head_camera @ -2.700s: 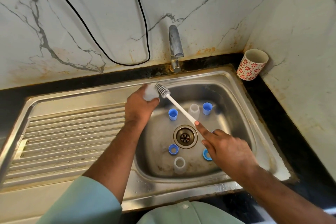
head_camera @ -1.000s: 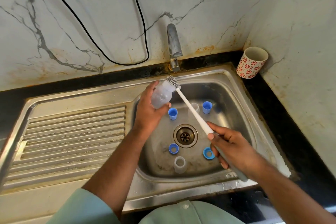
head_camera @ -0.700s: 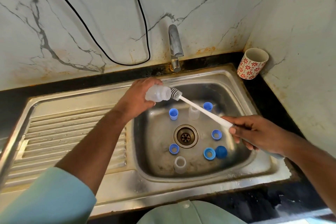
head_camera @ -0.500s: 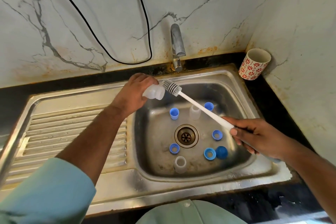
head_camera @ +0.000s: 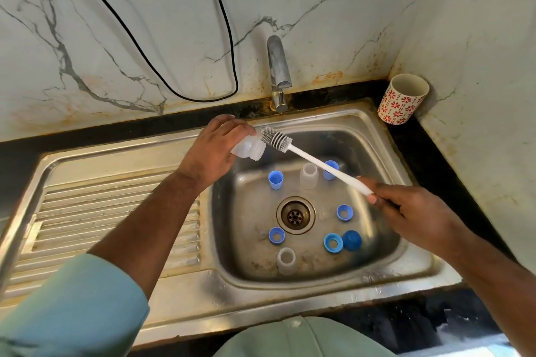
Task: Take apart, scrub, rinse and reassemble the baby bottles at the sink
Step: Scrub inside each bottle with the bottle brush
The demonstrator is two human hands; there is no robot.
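A bottle is held over the sink.
The clear bottle [head_camera: 249, 149] is gripped by the left hand [head_camera: 215, 151]. The brush [head_camera: 307, 156] is gripped by the right hand [head_camera: 412, 211], its bristles just outside the bottle's mouth.

A cup [head_camera: 402, 99] with red flowers stands upright on the dark surface [head_camera: 452, 171] in the right corner, near the marble wall [head_camera: 116, 38]. A black cable [head_camera: 185, 95] hangs in a loop on this wall.
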